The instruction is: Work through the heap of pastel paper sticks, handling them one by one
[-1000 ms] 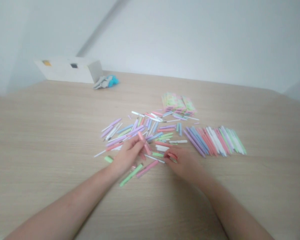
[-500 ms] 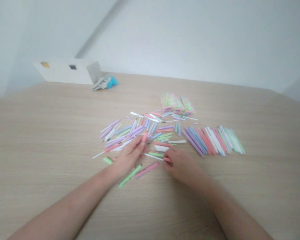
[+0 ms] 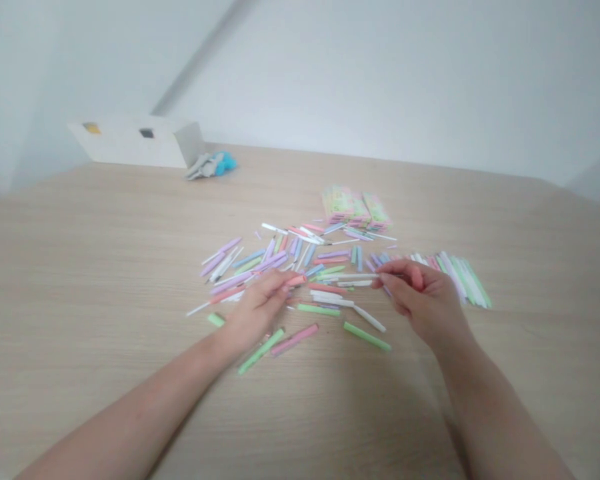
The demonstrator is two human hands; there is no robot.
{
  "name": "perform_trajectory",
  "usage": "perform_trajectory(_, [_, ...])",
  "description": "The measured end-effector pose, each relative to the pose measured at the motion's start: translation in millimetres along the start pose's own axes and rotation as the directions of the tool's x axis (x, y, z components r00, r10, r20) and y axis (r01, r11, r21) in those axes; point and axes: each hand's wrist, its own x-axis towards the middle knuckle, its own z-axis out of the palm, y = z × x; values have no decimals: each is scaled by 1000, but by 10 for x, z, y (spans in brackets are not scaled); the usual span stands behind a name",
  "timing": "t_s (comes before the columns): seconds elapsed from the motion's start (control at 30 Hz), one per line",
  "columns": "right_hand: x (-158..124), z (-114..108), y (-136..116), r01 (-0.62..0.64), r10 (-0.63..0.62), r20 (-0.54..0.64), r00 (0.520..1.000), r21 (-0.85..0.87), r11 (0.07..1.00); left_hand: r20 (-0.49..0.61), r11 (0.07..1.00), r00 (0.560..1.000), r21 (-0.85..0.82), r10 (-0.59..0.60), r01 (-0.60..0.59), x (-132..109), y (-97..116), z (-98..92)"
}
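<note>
My left hand (image 3: 263,303) is closed on a coral-red piece (image 3: 297,281) at the middle of the loose pile. To the right, my right hand (image 3: 420,293) pinches the end of a thin white stick (image 3: 350,276) that points left, and a coral-red piece (image 3: 418,279) shows among its fingers. Between and below the hands lie a green pen piece (image 3: 367,337), a white one (image 3: 370,318) and a pink one (image 3: 295,339). Behind my right hand is a row of pastel pens (image 3: 463,280), partly hidden by it.
Behind the pile stand small stacks of green and pink packets (image 3: 353,205). A white box (image 3: 135,143) with cut-outs is at the back left, with a grey and blue crumpled item (image 3: 213,165) beside it on the wooden table (image 3: 130,267).
My right hand has moved right and up, and now holds a thin white stick. The green and white pieces it covered show. The piece in my left hand has tilted towards level.
</note>
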Motion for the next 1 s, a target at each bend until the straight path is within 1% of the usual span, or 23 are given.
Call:
perform_trajectory(0.17, [-48, 95, -17, 58, -53, 41, 998, -130, 990, 43, 998, 999, 60, 7, -10, -2, 53, 7])
perform_trajectory(0.3, [-58, 125, -24, 101, -84, 89, 992, -214, 972, 79, 995, 996, 91, 44, -51, 4, 113, 8])
perform_trajectory(0.5, [-81, 197, -28, 162, -118, 157, 980, -310, 937, 188, 981, 980, 171, 61, -94, -1, 211, 4])
perform_trajectory(0.6, [-104, 265, 17, 197, -129, 226, 966, -313, 929, 243, 967, 968, 228, 55, -112, -24, 223, 29])
perform_trajectory(0.7, [-115, 329, 74, 199, -117, 271, 955, -298, 934, 275, 960, 960, 252, 52, -125, -44, 197, 63])
perform_trajectory(0.83, [-102, 372, 116, 163, -85, 302, 950, -244, 956, 287, 960, 957, 249, 50, -125, -46, 157, 76])
perform_trajectory(1.0, [-78, 386, 127, 131, -57, 310, 949, -222, 966, 301, 964, 951, 221, 74, -145, -36, 170, 63])
